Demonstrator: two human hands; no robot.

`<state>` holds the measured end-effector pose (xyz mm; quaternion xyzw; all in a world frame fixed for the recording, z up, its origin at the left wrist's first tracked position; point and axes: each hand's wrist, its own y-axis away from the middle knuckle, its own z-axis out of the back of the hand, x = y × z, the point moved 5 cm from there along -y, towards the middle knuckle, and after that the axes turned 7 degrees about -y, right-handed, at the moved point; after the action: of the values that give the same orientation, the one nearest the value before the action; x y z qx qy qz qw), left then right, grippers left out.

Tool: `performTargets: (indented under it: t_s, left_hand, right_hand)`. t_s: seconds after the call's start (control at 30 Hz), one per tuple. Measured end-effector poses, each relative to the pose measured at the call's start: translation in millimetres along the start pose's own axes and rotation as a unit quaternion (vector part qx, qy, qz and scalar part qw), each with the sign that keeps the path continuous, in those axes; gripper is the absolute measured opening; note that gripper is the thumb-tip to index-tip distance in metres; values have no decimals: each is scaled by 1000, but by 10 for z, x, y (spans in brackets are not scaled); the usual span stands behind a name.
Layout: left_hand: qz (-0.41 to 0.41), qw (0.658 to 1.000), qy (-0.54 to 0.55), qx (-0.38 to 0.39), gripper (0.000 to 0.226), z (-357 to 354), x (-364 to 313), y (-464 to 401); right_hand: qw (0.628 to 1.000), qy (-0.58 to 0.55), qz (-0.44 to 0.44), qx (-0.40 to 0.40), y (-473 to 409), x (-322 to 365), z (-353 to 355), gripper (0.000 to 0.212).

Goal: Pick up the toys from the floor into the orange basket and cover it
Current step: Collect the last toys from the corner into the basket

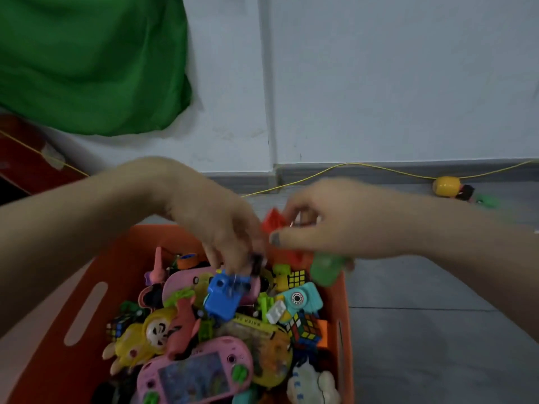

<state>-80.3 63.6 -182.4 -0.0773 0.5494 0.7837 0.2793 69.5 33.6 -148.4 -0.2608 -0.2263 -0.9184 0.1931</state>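
The orange basket (pixel 87 287) stands on the grey floor, heaped with several toys, among them a blue camera toy (pixel 226 295), a pink handheld game (pixel 195 371) and a puzzle cube (pixel 303 328). My left hand (pixel 221 228) hangs over the heap with fingers pointing down, fingertips pinching a small dark toy (pixel 257 261) just above the blue camera. My right hand (pixel 335 225) hovers over the basket's far right corner. It grips a red toy (pixel 274 221) between thumb and fingers, and a green toy (pixel 325 269) sticks out below the palm. Both hands are blurred.
On the floor at far right, near the wall, lie a yellow egg-shaped toy (pixel 446 186), a small dark toy (pixel 466 192) and a green toy (pixel 487 201). A yellow cord (pixel 350 164) runs along the skirting. A green cloth (pixel 87 62) hangs at upper left.
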Motion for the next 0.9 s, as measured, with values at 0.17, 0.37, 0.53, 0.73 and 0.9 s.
performTargets:
  t_s: [0.17, 0.37, 0.53, 0.73, 0.9]
  left_hand:
    - [54, 982, -150, -98, 16, 129, -79, 30]
    - [-22, 956, -160, -245, 11, 478, -643, -196]
    - [32, 956, -203, -210, 27, 770, -865, -930]
    - [17, 970, -186, -153, 32, 746, -1111, -1612]
    - [-37, 969, -232, -81, 38, 216, -1652, -1951]
  right_hand:
    - [993, 47, -36, 104, 65, -67, -176, 37]
    - [980, -177, -87, -21, -108, -542, 144, 20]
    - [950, -220, -216, -43, -113, -1408, 115, 32]
    - [904, -211, -372, 0, 476, -2265, -150, 39]
    - [861, -156, -484, 12, 1211, -2725, -144, 42]
